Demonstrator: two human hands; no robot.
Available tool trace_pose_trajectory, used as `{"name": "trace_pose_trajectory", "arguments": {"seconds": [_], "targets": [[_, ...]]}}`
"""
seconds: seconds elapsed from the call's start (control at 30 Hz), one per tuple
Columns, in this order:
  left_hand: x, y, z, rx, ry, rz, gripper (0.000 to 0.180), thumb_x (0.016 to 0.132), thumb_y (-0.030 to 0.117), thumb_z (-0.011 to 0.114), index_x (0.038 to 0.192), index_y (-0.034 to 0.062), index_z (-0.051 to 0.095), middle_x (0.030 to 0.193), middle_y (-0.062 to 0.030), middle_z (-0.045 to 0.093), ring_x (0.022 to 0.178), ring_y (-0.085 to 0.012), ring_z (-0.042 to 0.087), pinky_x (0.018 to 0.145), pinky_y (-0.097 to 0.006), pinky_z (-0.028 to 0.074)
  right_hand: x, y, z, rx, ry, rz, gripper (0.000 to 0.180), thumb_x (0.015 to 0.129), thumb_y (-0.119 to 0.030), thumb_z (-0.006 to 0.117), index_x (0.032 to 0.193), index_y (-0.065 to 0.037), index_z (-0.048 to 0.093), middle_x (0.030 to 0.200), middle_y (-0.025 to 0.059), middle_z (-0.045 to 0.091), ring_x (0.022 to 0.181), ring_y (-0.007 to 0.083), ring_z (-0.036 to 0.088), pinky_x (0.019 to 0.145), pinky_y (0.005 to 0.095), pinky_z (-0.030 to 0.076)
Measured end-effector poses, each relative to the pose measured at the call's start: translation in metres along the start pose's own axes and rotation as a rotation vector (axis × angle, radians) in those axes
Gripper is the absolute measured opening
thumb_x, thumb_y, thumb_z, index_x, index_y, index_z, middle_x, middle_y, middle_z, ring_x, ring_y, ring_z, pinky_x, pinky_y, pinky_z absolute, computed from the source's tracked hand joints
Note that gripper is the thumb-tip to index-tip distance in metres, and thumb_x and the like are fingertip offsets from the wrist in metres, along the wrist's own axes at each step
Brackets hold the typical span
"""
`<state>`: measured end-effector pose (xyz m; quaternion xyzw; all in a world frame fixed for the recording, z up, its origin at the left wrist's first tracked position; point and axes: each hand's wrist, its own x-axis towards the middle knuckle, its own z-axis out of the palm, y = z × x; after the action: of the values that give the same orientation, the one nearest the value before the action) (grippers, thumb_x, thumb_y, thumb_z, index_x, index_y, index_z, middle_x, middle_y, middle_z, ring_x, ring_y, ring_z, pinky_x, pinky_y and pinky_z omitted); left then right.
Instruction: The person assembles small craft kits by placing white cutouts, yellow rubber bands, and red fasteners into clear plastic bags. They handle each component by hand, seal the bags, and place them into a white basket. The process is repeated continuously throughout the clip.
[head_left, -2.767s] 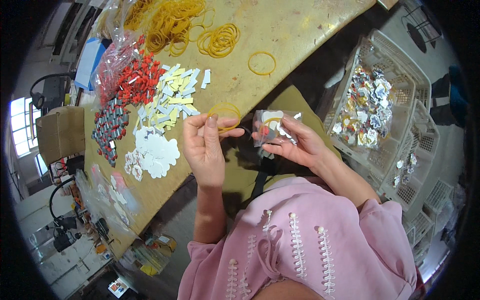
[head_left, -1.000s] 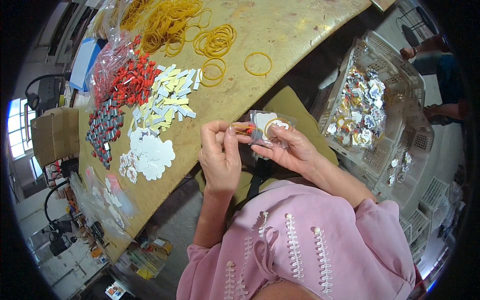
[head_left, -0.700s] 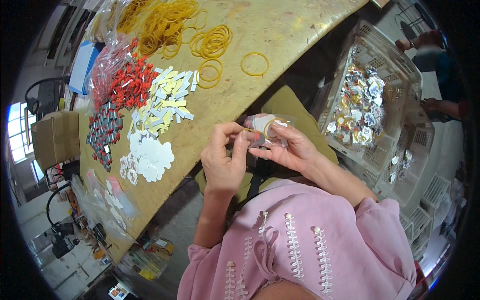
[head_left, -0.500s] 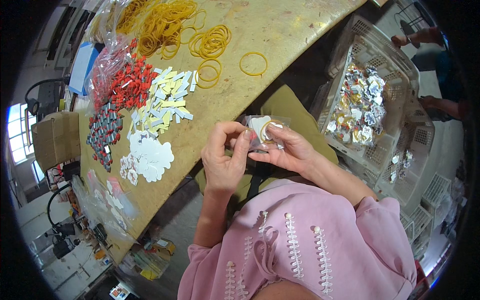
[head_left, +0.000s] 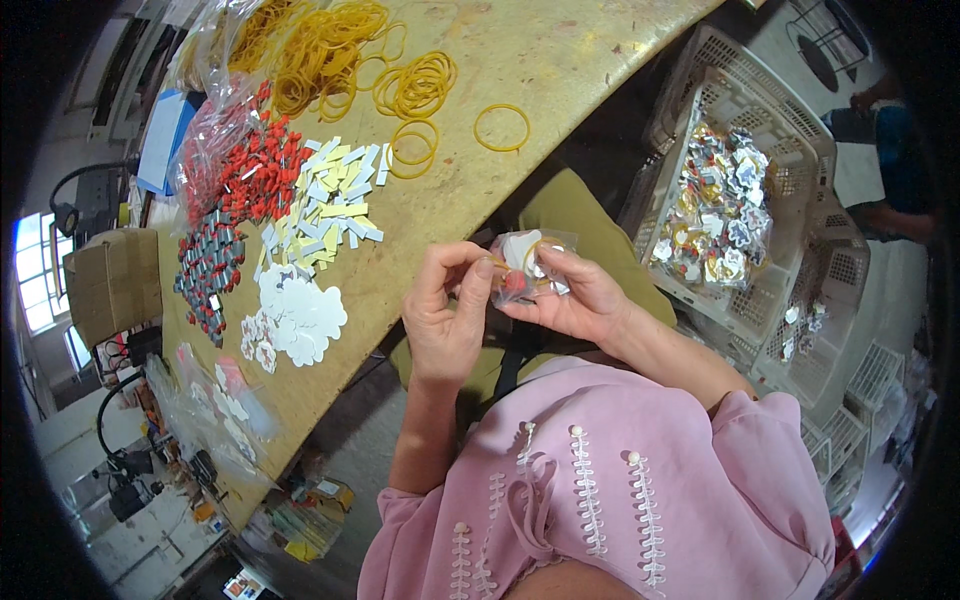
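Above my lap I hold a small clear plastic bag (head_left: 563, 241) between both hands. Inside it show a white cut-out piece (head_left: 519, 246), part of a yellow rubber band and a red piece (head_left: 516, 281). My left hand (head_left: 450, 310) pinches the bag's left edge between thumb and bent fingers. My right hand (head_left: 585, 297) grips the other side, thumb on top and fingers beneath. On the table to the left lie white scalloped cut-outs (head_left: 300, 315), yellow and pale strips (head_left: 335, 200), red pieces (head_left: 262, 160) and grey-and-red parts (head_left: 210, 265).
Yellow rubber bands (head_left: 330, 60) are heaped at the far side of the table (head_left: 500, 60); one loose band (head_left: 502, 105) lies near its edge. On my right stands a white plastic crate (head_left: 690, 105) with many filled bags (head_left: 725, 205). Another person's arm (head_left: 885, 220) shows beyond it.
The bag has turned slightly in my hands, and its red piece shows more plainly. My left fingers have shifted a little. At the far right, the other person's arms have moved.
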<state>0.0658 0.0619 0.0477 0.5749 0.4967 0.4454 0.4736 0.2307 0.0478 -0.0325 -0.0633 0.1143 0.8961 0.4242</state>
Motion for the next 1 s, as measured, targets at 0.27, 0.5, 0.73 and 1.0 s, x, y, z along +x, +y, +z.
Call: {"name": "trace_pose_trajectory", "arguments": {"seconds": [0.27, 0.5, 0.73, 1.0], "targets": [[0.002, 0.011, 0.002, -0.016, 0.079, 0.019, 0.009, 0.099, 0.007, 0.059, 0.105, 0.0011, 0.056, 0.084, -0.0045, 0.067, 0.071, -0.0058, 0.058, 0.064, -0.02, 0.047, 0.002, -0.002, -0.011, 0.066, 0.018, 0.009, 0.041, 0.101, -0.023, 0.055, 0.137, -0.005, 0.048, 0.134, 0.016, 0.057, 0.126, 0.0331, 0.056, 0.101, 0.0549, 0.051], [0.068, 0.028, -0.014, 0.286, 0.294, 0.176, 0.019, 0.095, 0.003, 0.063, 0.113, 0.001, 0.058, 0.093, -0.0047, 0.065, 0.07, -0.0051, 0.054, 0.063, -0.019, 0.044, -0.004, 0.0, 0.012, -0.173, -0.043, -0.043, 0.054, 0.094, -0.004, 0.058, 0.144, -0.005, 0.041, 0.142, 0.0155, 0.051, 0.132, 0.0334, 0.05, 0.108, 0.0517, 0.045], [0.018, 0.021, -0.01, 0.263, 0.125, 0.057, 0.035, 0.084, 0.007, 0.074, 0.116, 0.0023, 0.061, 0.102, -0.0058, 0.063, 0.078, -0.0101, 0.055, 0.067, -0.022, 0.045, -0.013, 0.0, 0.03, -0.329, -0.051, -0.118, 0.066, 0.09, 0.004, 0.061, 0.15, -0.007, 0.035, 0.143, 0.011, 0.049, 0.133, 0.0239, 0.049, 0.11, 0.0413, 0.044], [-0.014, -0.001, -0.012, 0.065, 0.1, 0.032, 0.016, 0.084, -0.001, 0.073, 0.098, 0.0023, 0.066, 0.106, -0.0061, 0.059, 0.087, -0.0079, 0.055, 0.071, -0.021, 0.044, -0.012, 0.014, 0.038, -0.424, 0.009, -0.127, 0.063, 0.093, -0.003, 0.063, 0.149, -0.009, 0.036, 0.139, 0.0094, 0.052, 0.128, 0.0223, 0.053, 0.107, 0.0402, 0.048]]}}
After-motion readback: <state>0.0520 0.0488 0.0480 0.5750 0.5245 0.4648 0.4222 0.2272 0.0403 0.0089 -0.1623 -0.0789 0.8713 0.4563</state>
